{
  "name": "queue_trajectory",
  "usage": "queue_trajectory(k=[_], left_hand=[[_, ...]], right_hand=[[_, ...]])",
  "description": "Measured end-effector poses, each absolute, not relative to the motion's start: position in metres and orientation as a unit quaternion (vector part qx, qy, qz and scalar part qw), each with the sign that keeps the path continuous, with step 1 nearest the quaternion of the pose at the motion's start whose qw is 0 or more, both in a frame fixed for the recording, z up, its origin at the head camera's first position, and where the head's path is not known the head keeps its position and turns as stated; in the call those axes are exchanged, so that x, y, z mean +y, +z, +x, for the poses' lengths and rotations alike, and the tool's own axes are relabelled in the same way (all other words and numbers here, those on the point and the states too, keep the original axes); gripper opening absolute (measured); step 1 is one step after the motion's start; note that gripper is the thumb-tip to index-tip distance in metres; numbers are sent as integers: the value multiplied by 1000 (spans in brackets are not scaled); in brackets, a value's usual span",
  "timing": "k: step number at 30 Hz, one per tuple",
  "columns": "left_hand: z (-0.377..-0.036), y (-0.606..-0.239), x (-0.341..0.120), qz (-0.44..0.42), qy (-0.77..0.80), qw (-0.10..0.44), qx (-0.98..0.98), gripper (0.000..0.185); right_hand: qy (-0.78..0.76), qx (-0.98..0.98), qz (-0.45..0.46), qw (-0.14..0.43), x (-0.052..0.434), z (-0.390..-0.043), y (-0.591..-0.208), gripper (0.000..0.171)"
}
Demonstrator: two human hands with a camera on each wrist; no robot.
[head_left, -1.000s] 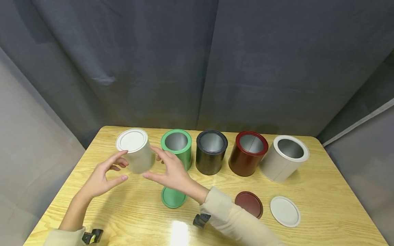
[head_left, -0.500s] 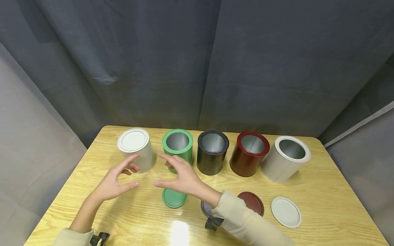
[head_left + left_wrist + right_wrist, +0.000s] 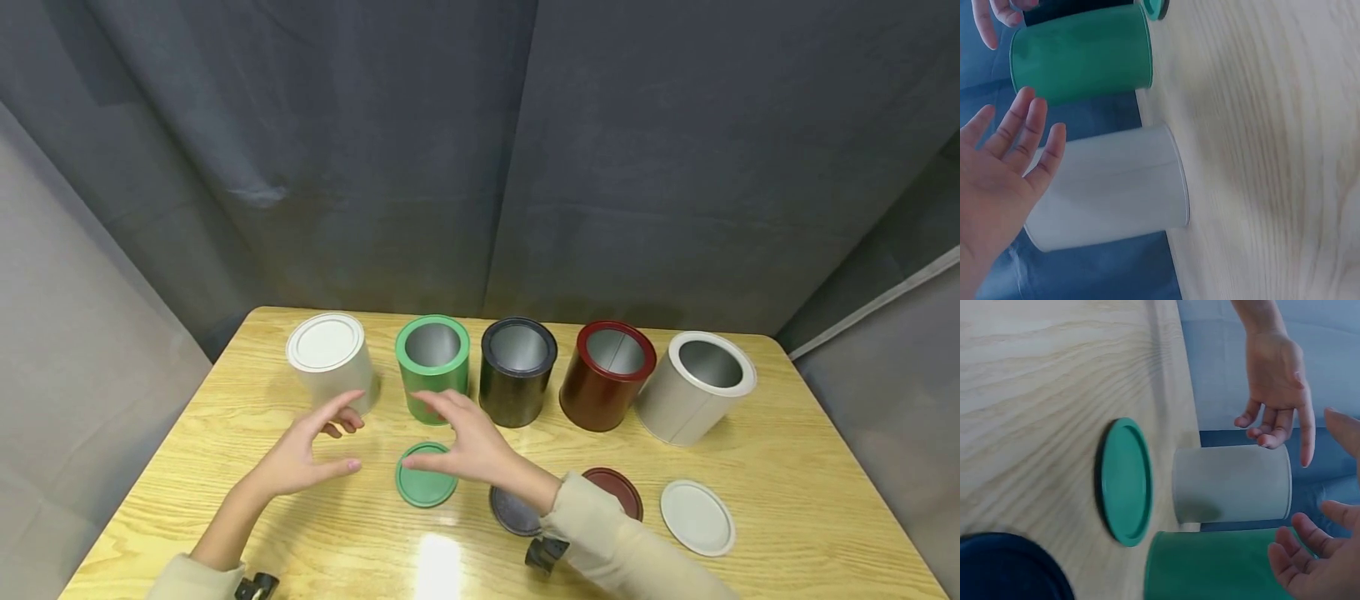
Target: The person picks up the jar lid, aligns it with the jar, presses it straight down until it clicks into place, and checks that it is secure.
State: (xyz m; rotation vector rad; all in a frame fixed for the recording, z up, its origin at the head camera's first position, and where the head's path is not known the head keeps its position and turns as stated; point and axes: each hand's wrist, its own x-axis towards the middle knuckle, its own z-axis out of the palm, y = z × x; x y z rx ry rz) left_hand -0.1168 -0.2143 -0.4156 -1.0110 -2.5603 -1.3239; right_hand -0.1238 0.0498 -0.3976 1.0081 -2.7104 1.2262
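Both hands hover empty, fingers loosely spread: left hand [image 3: 303, 457] lower left of centre, just below the lidded white can [image 3: 331, 360]; right hand [image 3: 468, 446] above the green lid [image 3: 426, 485], near the green can [image 3: 433, 365].

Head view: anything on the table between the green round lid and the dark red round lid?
Yes: a black round lid lies flat between the green round lid and dark red round lid, partly hidden under the right sleeve, in the head view.
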Motion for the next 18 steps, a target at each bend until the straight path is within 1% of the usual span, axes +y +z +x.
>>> queue_trajectory(k=[4,10,18], left_hand=[[-117,-419,-209,-334,-439,35,-833,78],[-116,-426,-203,-332,-433,34,-837,78],[-119,-435,-193,-328,-421,-6,-846,80]], right_hand=[[393,-863,317,2,53,-123,-405,75],[379,-869,318,-5,59,-122,-420,80],[376,-869,322,-16,69,-124,-436,84]])
